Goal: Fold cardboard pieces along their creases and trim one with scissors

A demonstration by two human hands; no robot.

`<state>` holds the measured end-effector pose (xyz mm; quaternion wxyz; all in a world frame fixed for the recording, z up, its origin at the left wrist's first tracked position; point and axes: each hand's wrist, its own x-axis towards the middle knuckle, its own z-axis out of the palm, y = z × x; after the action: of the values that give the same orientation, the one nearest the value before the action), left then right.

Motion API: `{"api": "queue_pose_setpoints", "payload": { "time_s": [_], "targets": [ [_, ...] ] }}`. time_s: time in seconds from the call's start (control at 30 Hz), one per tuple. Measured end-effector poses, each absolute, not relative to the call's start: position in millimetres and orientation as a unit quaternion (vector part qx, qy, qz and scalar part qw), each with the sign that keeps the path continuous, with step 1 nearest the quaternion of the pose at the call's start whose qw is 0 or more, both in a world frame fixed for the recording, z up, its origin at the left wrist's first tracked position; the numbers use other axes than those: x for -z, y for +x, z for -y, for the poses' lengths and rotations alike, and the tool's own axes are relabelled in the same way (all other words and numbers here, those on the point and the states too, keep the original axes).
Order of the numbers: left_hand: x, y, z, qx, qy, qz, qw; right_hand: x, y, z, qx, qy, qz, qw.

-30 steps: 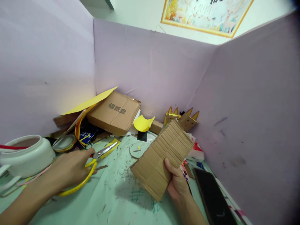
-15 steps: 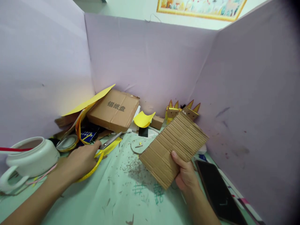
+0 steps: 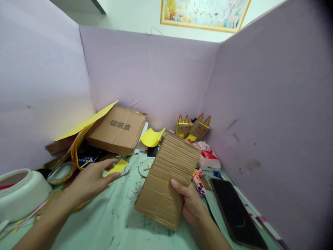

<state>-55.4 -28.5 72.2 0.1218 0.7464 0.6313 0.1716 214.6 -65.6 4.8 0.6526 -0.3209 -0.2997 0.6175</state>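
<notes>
My right hand (image 3: 191, 201) grips a rectangular piece of corrugated cardboard (image 3: 168, 180) by its lower right edge, thumb on the ribbed face. The piece is held tilted above the table. My left hand (image 3: 97, 175) is open, its thumb and fingers apart. Just beyond its fingertips lies a small yellow paper piece (image 3: 119, 166). The metal blades of scissors (image 3: 125, 174) show on the cloth beside the thumb; my hand hides most of their handle.
A white pot (image 3: 24, 194) stands at the left. Behind are a brown cardboard box (image 3: 117, 130), curled yellow paper (image 3: 152, 137), and cardboard figures (image 3: 199, 130) with pointed ears. A tissue pack (image 3: 208, 158) and phone (image 3: 238, 213) lie right. Pale partitions (image 3: 151, 76) enclose the table.
My left hand has let go of the scissors, which now lie on the cloth. My right hand has brought the cardboard leftward and turned it more upright. The camera view has shifted.
</notes>
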Motion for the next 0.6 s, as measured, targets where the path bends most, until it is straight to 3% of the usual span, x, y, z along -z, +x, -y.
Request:
{"api": "queue_pose_setpoints", "payload": {
  "time_s": [0.1,0.13,0.37,0.6],
  "targets": [
    [-89.8,-8.6,30.7,-0.408,0.624,-0.508,0.431,-6.9,206.6,71.0,-0.655,-0.308,0.350,0.595],
    [-95.3,6.3,29.2,-0.431,0.606,-0.482,0.464,-8.0,204.2,72.9,-0.663,-0.305,0.365,0.579],
    [-112.7,54.6,1.8,-0.545,0.543,-0.425,0.476,-16.6,193.1,84.8,-0.703,-0.259,0.386,0.539],
    [-103.4,43.2,-1.4,-0.476,0.539,-0.418,0.556,-11.2,195.6,83.6,-0.725,-0.249,0.349,0.539]
  ]
}}
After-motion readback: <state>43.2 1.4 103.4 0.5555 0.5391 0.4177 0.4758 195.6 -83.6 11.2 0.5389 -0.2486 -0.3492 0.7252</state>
